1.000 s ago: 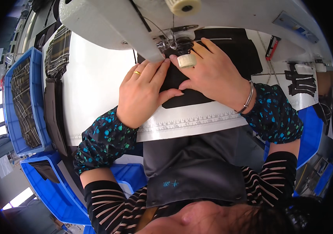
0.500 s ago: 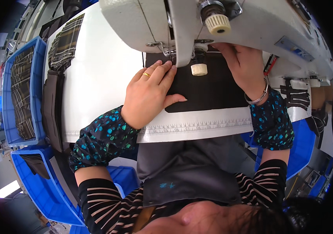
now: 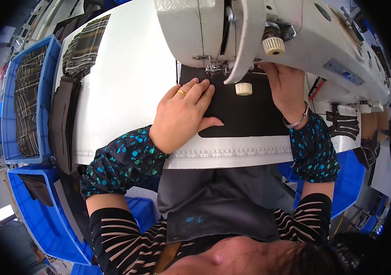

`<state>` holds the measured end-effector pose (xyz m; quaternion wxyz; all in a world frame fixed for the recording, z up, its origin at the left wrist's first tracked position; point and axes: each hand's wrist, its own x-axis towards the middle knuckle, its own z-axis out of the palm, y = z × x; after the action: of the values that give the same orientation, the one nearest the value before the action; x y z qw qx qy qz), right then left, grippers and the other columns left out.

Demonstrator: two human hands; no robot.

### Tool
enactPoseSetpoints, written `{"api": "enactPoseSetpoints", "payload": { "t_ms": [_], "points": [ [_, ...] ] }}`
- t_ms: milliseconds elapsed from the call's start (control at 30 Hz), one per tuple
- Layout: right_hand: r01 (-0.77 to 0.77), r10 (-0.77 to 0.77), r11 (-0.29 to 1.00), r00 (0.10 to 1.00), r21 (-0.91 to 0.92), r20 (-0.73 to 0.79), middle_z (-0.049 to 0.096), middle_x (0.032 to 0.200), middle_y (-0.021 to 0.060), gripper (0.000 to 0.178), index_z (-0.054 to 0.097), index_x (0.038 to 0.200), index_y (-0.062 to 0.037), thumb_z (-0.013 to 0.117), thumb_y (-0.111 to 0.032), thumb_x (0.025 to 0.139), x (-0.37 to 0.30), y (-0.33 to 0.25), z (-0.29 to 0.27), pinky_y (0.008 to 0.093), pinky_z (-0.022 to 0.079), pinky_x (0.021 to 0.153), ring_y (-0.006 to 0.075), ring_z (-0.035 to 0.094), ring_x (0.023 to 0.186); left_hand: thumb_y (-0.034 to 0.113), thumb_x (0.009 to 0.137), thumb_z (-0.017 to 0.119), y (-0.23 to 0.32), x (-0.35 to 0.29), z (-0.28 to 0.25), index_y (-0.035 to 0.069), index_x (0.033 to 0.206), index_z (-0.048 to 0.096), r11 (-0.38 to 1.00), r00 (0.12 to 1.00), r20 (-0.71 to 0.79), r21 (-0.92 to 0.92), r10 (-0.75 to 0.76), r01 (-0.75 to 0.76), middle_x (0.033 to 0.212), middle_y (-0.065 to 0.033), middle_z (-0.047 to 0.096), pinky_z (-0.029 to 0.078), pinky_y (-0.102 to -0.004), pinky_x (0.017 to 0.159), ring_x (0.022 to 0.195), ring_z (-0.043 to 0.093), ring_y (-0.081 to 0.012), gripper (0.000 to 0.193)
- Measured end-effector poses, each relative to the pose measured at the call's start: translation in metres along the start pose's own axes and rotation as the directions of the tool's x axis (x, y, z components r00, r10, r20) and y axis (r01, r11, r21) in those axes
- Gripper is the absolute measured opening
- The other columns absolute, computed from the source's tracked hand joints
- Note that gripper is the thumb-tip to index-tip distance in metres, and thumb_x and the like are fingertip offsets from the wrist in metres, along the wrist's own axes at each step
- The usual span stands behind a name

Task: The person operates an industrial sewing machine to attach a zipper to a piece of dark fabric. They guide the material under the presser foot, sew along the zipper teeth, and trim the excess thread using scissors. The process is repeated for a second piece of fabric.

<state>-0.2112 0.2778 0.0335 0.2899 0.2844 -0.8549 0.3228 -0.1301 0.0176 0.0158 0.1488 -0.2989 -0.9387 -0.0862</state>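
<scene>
A dark brown-black fabric piece (image 3: 246,114) lies flat on the white table, its far part beneath the sewing machine head (image 3: 184,34). Pressed flat on the left part of this fabric is my left hand (image 3: 179,117), fingers stretched toward the needle area and thumb out to the side. The hand wears a ring. My right hand (image 3: 288,91) rests at the fabric's far right edge, under the machine arm. Its fingertips are hidden there, so its grip does not show. The needle area (image 3: 216,68) sits just beyond my left fingertips, partly covered by the machine.
Plaid fabric pieces (image 3: 85,46) and a dark folded stack (image 3: 62,121) lie at the table's left. Blue bins (image 3: 44,103) stand beside it. A printed ruler (image 3: 232,152) runs along the near edge. Right of the machine are a red-and-black tool (image 3: 315,88) and dark strips (image 3: 343,121).
The camera view has shifted slightly, so the machine appears farther right. Both hands keep nearly the same pose on the dark fabric; any feed of the cloth is too small to tell.
</scene>
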Motion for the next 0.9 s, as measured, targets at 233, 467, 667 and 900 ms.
{"api": "enactPoseSetpoints", "payload": {
  "t_ms": [233,467,667,900],
  "points": [
    [-0.053,0.056,0.998,0.969,-0.018,0.240,0.069,0.070,0.0042,0.027,0.080,0.092,-0.0117,0.078,-0.039,0.094,0.005,-0.011,-0.014,0.0381,0.050,0.061,0.0268,0.066,0.064,0.054,0.080,0.078,0.000,-0.001,-0.001,0.005,0.135,0.069,1.000,1.000,0.004,-0.011,-0.012,0.012,0.134,-0.0046,0.068,0.053,-0.0387,0.104,0.119,0.065,-0.0247,0.074],
    [0.186,-0.158,0.970,0.971,-0.155,0.179,0.060,0.063,0.0028,0.043,0.068,0.078,-0.0122,0.073,-0.052,0.094,0.001,0.002,0.001,0.0402,0.046,0.056,0.0265,0.061,0.058,0.054,0.080,0.078,-0.001,0.001,-0.002,0.005,0.135,0.069,1.000,1.000,-0.005,0.002,-0.012,0.012,0.134,-0.0046,0.068,0.053,-0.0384,0.102,0.117,0.066,-0.0247,0.074],
    [0.244,-0.182,0.945,0.945,-0.216,0.272,0.061,0.070,0.0025,0.036,0.068,0.080,-0.0133,0.076,-0.046,0.092,-0.006,-0.005,-0.006,0.0408,0.046,0.059,0.0274,0.059,0.061,0.055,0.080,0.078,-0.002,0.003,0.000,0.005,0.136,0.069,0.999,1.000,-0.009,-0.033,-0.009,0.008,0.134,-0.0049,0.068,0.054,-0.0388,0.100,0.115,0.066,-0.0253,0.075],
    [0.271,-0.252,0.890,0.963,-0.367,0.101,0.069,0.081,0.0084,0.006,0.075,0.093,-0.0062,0.079,-0.009,0.089,-0.037,-0.009,-0.131,0.0392,0.049,0.065,0.0271,0.065,0.070,0.055,0.081,0.079,-0.005,-0.003,-0.002,0.004,0.134,0.070,1.000,1.000,-0.028,-0.002,-0.005,0.004,0.134,-0.0064,0.068,0.054,-0.0399,0.101,0.118,0.066,-0.0256,0.074]
  ]
}}
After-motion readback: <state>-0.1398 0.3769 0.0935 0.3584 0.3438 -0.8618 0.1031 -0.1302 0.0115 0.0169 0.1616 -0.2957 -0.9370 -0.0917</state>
